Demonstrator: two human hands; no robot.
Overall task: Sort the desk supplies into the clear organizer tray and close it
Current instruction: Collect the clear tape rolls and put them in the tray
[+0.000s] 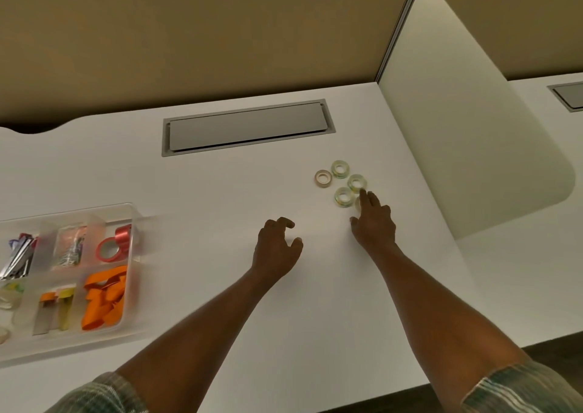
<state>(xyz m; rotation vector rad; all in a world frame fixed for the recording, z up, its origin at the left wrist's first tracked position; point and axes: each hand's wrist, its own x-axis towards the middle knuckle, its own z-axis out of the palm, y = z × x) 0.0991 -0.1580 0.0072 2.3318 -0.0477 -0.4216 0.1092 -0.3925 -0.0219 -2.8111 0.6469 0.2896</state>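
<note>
Clear-tape rolls (344,197) are lying at one o'clock; we are touching them with our open right hand (375,223), our left hand (276,248) hovering half-curled, empty.

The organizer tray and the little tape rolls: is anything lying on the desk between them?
Only the left hand, hovering empty. Otherwise the white desk between the organizer tray and tape rolls is bare in the head view.

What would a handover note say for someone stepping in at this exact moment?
Left hand: empty, fingers curled, over bare desk.
Right hand: open, fingertips reaching the tape rolls, nothing gripped.
Four small rolls, perhaps a fifth hidden behind the fingers, sit loose on the desk at right.
Organizer tray at left is open and already holds red tape, orange paper pieces, clips and tabs.
Left: move the rolls into the tray, then close it.
</note>
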